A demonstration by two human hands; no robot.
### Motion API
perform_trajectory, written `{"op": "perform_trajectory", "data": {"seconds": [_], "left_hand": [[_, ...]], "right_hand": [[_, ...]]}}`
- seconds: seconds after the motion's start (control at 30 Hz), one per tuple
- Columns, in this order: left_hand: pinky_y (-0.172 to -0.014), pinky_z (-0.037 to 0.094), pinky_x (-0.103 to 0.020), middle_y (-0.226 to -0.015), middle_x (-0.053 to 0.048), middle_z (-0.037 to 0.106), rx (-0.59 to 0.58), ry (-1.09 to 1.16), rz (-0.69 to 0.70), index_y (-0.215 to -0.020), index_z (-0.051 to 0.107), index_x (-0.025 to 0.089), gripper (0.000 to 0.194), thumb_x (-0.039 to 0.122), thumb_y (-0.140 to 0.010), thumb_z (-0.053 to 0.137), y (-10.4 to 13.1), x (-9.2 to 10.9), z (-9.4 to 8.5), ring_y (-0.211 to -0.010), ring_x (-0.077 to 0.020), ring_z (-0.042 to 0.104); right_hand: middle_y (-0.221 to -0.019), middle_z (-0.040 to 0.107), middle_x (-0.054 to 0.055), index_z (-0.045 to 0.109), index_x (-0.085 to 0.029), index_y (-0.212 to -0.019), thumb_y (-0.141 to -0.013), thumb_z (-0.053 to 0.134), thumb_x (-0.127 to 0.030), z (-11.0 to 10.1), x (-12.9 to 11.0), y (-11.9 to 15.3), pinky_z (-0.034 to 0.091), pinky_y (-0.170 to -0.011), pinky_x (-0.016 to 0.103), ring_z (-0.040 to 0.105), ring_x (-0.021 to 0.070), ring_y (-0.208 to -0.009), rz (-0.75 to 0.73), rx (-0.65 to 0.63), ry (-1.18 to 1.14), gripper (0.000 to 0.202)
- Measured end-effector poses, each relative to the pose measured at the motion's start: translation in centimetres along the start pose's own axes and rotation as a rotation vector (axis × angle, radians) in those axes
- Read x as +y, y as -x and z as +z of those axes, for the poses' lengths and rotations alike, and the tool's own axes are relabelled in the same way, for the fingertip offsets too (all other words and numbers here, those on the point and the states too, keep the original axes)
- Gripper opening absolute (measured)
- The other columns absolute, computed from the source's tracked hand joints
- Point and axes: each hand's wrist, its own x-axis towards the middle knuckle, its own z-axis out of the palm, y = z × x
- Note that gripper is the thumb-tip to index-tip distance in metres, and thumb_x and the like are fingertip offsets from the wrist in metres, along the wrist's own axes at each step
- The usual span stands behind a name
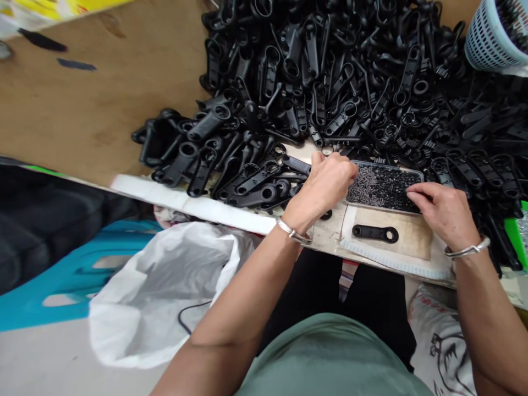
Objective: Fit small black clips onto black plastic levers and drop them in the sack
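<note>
A shallow clear tray (385,209) holds small grey pieces (365,184) on its left side and small black pieces (398,184) on its right. My left hand (330,179) is at the tray's left end, its fingers curled together; what they hold, if anything, is hidden. Over the right end, my right hand (443,212) pinches thumb and forefinger together among the black pieces, and anything between them is too small to name. Just in front of the tray, a single black plastic arm-shaped part (375,234) with a toothed ring at its right end lies flat on a work pad (421,239).
A large heap of black plastic parts (297,66) covers the table behind and beside my hands. At the back right stands a light blue basket (490,41) with dark parts inside. Below the table's white edge (198,203) is a white bag (136,308), open at the top.
</note>
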Motion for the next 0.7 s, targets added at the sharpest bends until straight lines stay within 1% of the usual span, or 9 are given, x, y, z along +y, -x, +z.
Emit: {"op": "perform_trajectory", "data": {"seconds": [0.1,0.17,0.27,0.33,0.4,0.5,0.6,0.7], "left_hand": [[-0.083,0.028,-0.04,-0.082,-0.005,0.066,0.004,-0.015,0.062,-0.073,0.063,0.016,0.022,0.006,-0.088,0.049,-0.5,0.7,0.7,-0.09,-0.0221,0.054],[-0.084,0.029,-0.041,-0.085,-0.006,0.066,0.017,-0.06,0.068,-0.076,0.065,0.015,0.024,0.005,-0.089,0.046,-1.2,1.3,1.3,-0.091,-0.0228,0.054],[-0.086,0.029,-0.043,-0.085,-0.01,0.067,-0.026,-0.132,0.069,-0.078,0.066,0.014,0.028,0.002,-0.088,0.043,-2.1,2.0,1.9,-0.091,-0.0236,0.055],[-0.087,0.03,-0.043,-0.086,-0.009,0.068,-0.043,-0.152,0.084,-0.081,0.066,0.014,0.029,0.002,-0.089,0.041,-2.3,2.1,2.1,-0.092,-0.0235,0.056],[-0.087,0.03,-0.043,-0.086,-0.009,0.067,-0.039,-0.153,0.105,-0.084,0.066,0.015,0.031,0.003,-0.091,0.039,-2.3,1.9,2.3,-0.094,-0.0235,0.056],[-0.087,0.03,-0.043,-0.088,-0.008,0.066,-0.027,-0.154,0.109,-0.086,0.065,0.015,0.031,0.004,-0.093,0.037,-2.0,1.6,2.4,-0.097,-0.0237,0.056],[-0.087,0.03,-0.043,-0.092,-0.008,0.065,-0.02,-0.171,0.105,-0.088,0.064,0.015,0.028,0.006,-0.094,0.038,-1.8,1.6,2.4,-0.098,-0.0248,0.055],[-0.088,0.03,-0.044,-0.093,-0.008,0.065,-0.026,-0.177,0.116,-0.09,0.064,0.015,0.028,0.006,-0.094,0.038,-1.7,1.7,2.4,-0.1,-0.0251,0.055]], "right_hand": [[-0.082,0.075,0.004,0.074,-0.021,-0.088,-0.089,0.057,-0.027,-0.1,-0.3,0.6,0.052,-0.076,0.032,0.07,0.0204,-0.074,0.074,-0.003,-0.003,0.019],[-0.079,0.074,0.003,0.073,-0.022,-0.089,-0.089,0.056,-0.029,-0.2,-0.5,1.0,0.051,-0.073,0.03,0.069,0.0192,-0.071,0.101,-0.007,-0.019,0.019],[-0.087,0.075,0.003,0.073,-0.023,-0.091,-0.089,0.056,-0.032,-0.3,-0.4,1.7,0.051,-0.076,0.029,0.069,0.0194,-0.074,0.091,0.001,-0.051,0.02],[-0.091,0.076,0.004,0.074,-0.023,-0.092,-0.088,0.057,-0.035,-0.1,-0.2,2.0,0.051,-0.08,0.031,0.069,0.02,-0.074,0.092,0.008,-0.059,0.021],[-0.09,0.076,0.004,0.075,-0.024,-0.093,-0.086,0.058,-0.038,0.2,0.0,2.2,0.052,-0.08,0.032,0.068,0.0203,-0.071,0.111,0.009,-0.075,0.023],[-0.089,0.076,0.002,0.076,-0.027,-0.091,-0.082,0.058,-0.043,0.5,0.0,2.3,0.053,-0.08,0.033,0.067,0.0202,-0.067,0.141,0.004,-0.12,0.026],[-0.084,0.076,0.001,0.076,-0.029,-0.087,-0.079,0.057,-0.05,0.7,-0.2,2.4,0.053,-0.078,0.036,0.065,0.0197,-0.06,0.162,0.006,-0.124,0.03],[-0.084,0.076,-0.001,0.076,-0.032,-0.086,-0.074,0.055,-0.059,0.6,-0.4,2.5,0.054,-0.076,0.039,0.065,0.0214,-0.06,0.21,-0.01,-0.121,0.036]]}}
